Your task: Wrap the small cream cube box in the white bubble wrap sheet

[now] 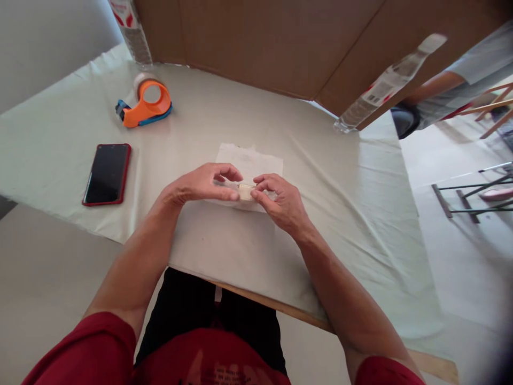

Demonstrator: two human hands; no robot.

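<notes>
A small cream-coloured piece [246, 192], roughly block-shaped, is between my two hands over a sheet of thin white paper [250, 158]. The thumb and fingers of my right hand [278, 198] pinch its right end. My left hand [210, 183] is curved open, with thumb and index finger apart. Its thumb tip is right beside the piece's left end; whether it touches cannot be made out. Both hands hide part of the paper, which lies on the pale green cloth. The exact kind of the piece is too small to tell.
An orange and blue tape dispenser [150, 104] and a phone in a red case [107, 174] lie to the left on the cloth [320, 214]. Two plastic bottles [136, 40] stand by a brown cardboard panel [256, 43] at the back. Another person's arm [436, 88] shows at right.
</notes>
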